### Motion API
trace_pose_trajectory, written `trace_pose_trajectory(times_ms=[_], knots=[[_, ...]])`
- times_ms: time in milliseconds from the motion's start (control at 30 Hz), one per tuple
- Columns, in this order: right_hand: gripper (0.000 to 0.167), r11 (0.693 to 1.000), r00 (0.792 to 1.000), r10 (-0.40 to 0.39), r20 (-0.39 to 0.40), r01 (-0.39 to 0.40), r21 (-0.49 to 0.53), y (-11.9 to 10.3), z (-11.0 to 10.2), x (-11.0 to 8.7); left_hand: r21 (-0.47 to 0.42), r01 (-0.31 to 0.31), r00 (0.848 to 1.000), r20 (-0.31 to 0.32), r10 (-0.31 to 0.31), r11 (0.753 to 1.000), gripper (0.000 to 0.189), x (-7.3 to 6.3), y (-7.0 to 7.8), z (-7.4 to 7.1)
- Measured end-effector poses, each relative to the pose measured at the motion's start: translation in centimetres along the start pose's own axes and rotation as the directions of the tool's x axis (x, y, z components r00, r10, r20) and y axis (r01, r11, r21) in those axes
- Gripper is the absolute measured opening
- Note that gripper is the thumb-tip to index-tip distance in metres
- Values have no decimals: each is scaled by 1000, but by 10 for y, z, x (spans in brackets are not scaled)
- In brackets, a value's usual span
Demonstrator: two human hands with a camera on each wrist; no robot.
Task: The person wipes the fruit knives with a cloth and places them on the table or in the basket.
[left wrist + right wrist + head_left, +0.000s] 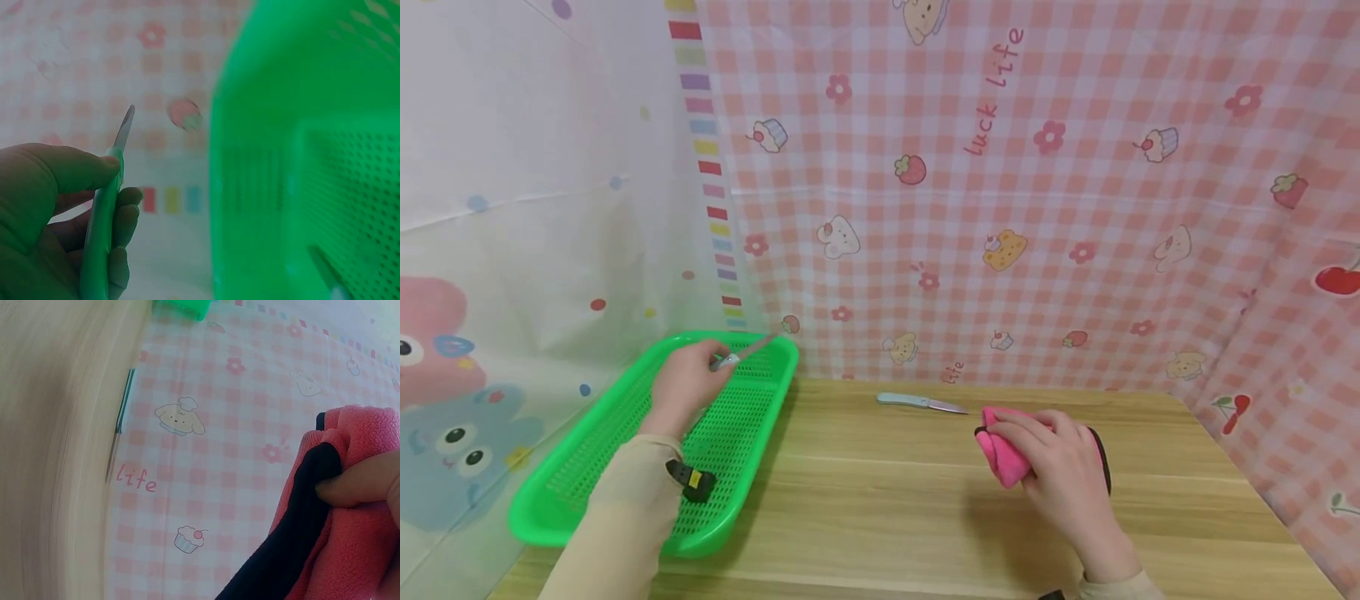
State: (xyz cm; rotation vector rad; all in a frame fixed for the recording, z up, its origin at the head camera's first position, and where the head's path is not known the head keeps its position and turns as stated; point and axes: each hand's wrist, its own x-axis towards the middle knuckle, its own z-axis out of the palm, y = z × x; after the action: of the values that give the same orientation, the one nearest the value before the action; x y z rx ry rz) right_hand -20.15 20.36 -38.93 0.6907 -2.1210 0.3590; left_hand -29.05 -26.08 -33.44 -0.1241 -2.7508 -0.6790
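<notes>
My left hand (688, 385) grips a small paring knife (102, 234) by its pale handle, thumb along its top. Its blade points up and away, over the far end of the green plastic basket (772, 429). On the right, my right hand (1067, 471) holds a folded pink cloth (359, 550) with black edging above the table; in the right wrist view the thumb presses on the black edge. Between the hands, near the back of the table, lies a second paring knife (910, 401) with a light blue-green handle, its blade towards the cloth.
Inside the basket, the left wrist view shows a slim long object (326, 270), partly cut off. The wooden table (865, 500) ends at a pink checked curtain (955, 208) behind, and a white curtain (572, 217) hangs at the left beside the basket.
</notes>
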Motion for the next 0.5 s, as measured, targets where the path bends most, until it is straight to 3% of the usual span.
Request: trace_pose_trajectory(times_ms=[167,500], knots=[[34,1000,1000,-2,7,2,-2,0,0,1,21,26,998,61,-28,999,30,5,-25,6],[37,1000,1000,-4,7,4,0,-1,0,0,75,52,984,167,-64,996,28,9,-57,24]])
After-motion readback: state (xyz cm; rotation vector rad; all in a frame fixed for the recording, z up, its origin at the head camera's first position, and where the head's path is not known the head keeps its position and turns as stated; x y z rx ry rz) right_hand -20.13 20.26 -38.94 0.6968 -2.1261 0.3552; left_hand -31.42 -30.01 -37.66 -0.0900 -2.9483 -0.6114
